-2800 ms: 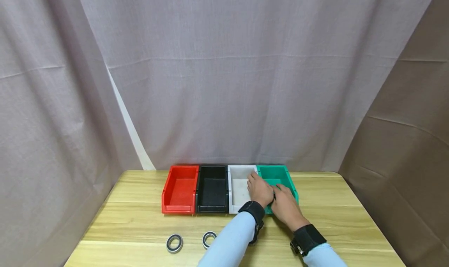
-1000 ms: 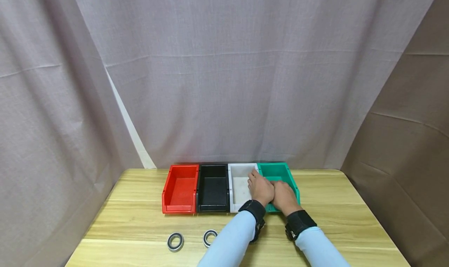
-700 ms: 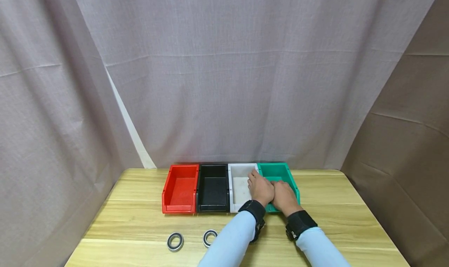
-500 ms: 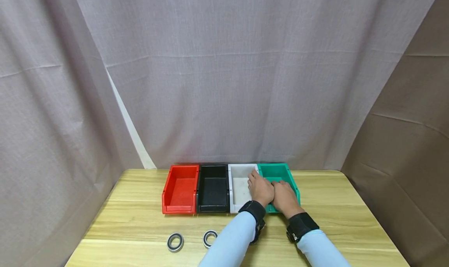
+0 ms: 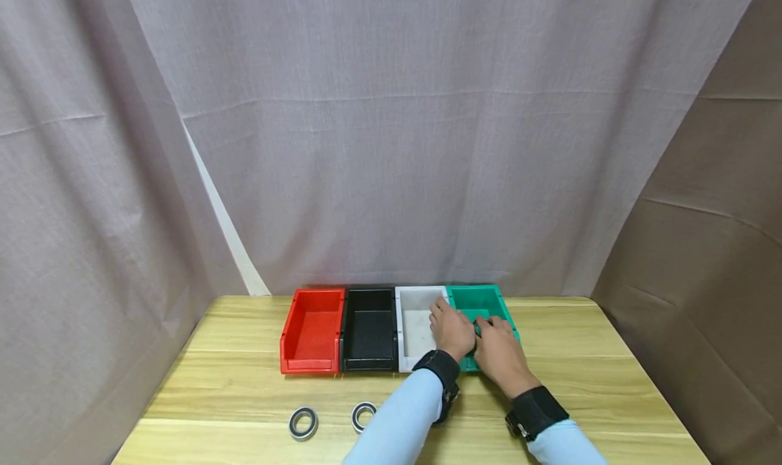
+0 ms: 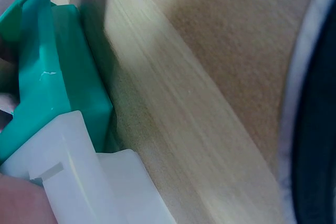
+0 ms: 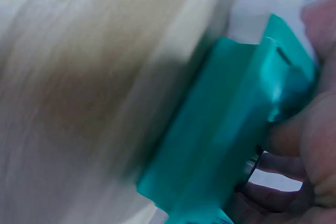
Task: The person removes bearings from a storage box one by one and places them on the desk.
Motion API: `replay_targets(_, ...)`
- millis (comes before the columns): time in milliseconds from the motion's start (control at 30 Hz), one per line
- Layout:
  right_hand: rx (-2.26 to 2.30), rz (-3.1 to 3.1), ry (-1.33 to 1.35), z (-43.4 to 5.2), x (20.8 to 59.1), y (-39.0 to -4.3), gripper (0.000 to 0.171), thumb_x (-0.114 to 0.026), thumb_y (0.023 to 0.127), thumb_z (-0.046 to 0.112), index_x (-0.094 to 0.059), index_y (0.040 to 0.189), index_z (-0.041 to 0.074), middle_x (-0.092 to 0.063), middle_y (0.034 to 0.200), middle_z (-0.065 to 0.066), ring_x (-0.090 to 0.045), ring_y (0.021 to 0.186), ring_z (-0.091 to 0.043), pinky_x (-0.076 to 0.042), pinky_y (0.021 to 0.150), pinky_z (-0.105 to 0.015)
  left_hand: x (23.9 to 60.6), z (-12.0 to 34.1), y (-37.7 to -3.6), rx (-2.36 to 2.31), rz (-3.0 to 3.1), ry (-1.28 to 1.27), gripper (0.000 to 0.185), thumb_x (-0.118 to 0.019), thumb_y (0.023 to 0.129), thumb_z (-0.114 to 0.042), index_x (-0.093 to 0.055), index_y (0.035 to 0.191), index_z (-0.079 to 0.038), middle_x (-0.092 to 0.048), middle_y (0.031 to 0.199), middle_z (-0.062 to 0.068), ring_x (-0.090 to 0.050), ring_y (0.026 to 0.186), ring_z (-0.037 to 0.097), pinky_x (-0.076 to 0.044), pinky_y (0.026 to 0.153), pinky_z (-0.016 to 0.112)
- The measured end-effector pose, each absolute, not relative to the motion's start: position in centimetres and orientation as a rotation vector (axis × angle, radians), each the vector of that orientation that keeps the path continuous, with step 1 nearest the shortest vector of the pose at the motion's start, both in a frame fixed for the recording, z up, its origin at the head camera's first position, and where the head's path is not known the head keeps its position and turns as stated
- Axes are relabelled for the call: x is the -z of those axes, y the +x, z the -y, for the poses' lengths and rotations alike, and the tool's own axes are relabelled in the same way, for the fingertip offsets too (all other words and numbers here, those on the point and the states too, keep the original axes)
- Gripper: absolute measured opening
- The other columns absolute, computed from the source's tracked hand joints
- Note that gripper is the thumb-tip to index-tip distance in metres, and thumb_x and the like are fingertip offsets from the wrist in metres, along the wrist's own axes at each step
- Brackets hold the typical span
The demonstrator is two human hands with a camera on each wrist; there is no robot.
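Observation:
My left hand (image 5: 453, 330) lies over the wall between the white bin (image 5: 417, 364) and the green bin (image 5: 475, 292), its fingers reaching into the white one. In the left wrist view, a fingertip (image 6: 23, 200) shows against the white bin; I cannot tell what the rest of that hand grips. My right hand (image 5: 502, 353) is bent over the front of the green bin, close beside the left. Between its thumb and fingers, the right wrist view shows part of a bearing (image 7: 253, 167), a silvery ring with a dark edge, mostly hidden.
A red bin (image 5: 313, 366) and a black bin (image 5: 369, 364) adjoin the white one on the left. Two bearings (image 5: 303, 423) (image 5: 362, 411) lie on the wooden table (image 5: 226, 383) in front, one partly covered by the left sleeve. A grey curtain (image 5: 366, 180) stands behind.
Over the last half second, my right hand has drawn slightly back and right from the left, opening a small dark gap between them. The left hand has stayed put.

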State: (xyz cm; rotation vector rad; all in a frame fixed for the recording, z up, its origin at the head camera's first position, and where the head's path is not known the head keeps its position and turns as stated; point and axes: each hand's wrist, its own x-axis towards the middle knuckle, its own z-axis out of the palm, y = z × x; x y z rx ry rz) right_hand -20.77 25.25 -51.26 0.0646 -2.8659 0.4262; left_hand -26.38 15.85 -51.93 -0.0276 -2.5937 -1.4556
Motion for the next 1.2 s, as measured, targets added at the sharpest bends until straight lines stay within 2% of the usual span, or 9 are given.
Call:
replay_targets(133, -0.449, 2.855, 0.079, -25.4, 50.3, -19.3, 0.046, -0.066, 0.102, 0.009, -0.06, 0.145, -0.007, -0.062, 0.138, -0.033, -0.057, 0.129, -0.05, -0.054, 0.105, -0.06, 51.9, -15.9, -26.3, 1.454, 2.592, -0.017, 0.047, -0.05, 0.108, -0.009, -0.039, 0.149, 0.011, -0.048, 0.133, 0.027, -0.051, 0.119, 0.044, -0.045, 0.106, 0.059)
replay_targets(367, -0.431, 2.8, 0.122, -25.1, 48.9, -16.0, 0.044, -0.071, 0.1, 0.009, -0.064, 0.139, -0.008, -0.066, 0.129, -0.03, -0.062, 0.118, -0.047, -0.056, 0.099, -0.058, 51.8, -15.8, -26.5, 1.42, 2.63, -0.011, 0.046, -0.048, 0.11, -0.011, -0.04, 0.149, 0.01, -0.049, 0.134, 0.027, -0.052, 0.122, 0.043, -0.045, 0.108, 0.057)
replay_targets(800, -0.45, 2.833, 0.074, -24.2, 47.8, -11.0, 0.044, -0.075, 0.097, 0.01, -0.068, 0.137, -0.005, -0.068, 0.128, -0.025, -0.065, 0.119, -0.045, -0.055, 0.1, -0.06, 52.2, -16.0, -26.4, 1.43, 2.591, -0.01, 0.045, -0.05, 0.107, -0.008, -0.041, 0.147, 0.011, -0.05, 0.131, 0.027, -0.052, 0.12, 0.044, -0.045, 0.106, 0.058)
replay_targets(1200, -0.52, 2.924, -0.009, -23.7, 48.4, -9.9, 0.044, -0.074, 0.098, 0.011, -0.067, 0.14, -0.001, -0.067, 0.129, -0.023, -0.063, 0.123, -0.044, -0.054, 0.102, -0.061, 52.2, -15.8, -26.6, 1.441, 2.628, -0.017, 0.046, -0.049, 0.109, -0.01, -0.039, 0.149, 0.01, -0.049, 0.132, 0.025, -0.051, 0.12, 0.041, -0.045, 0.107, 0.056)
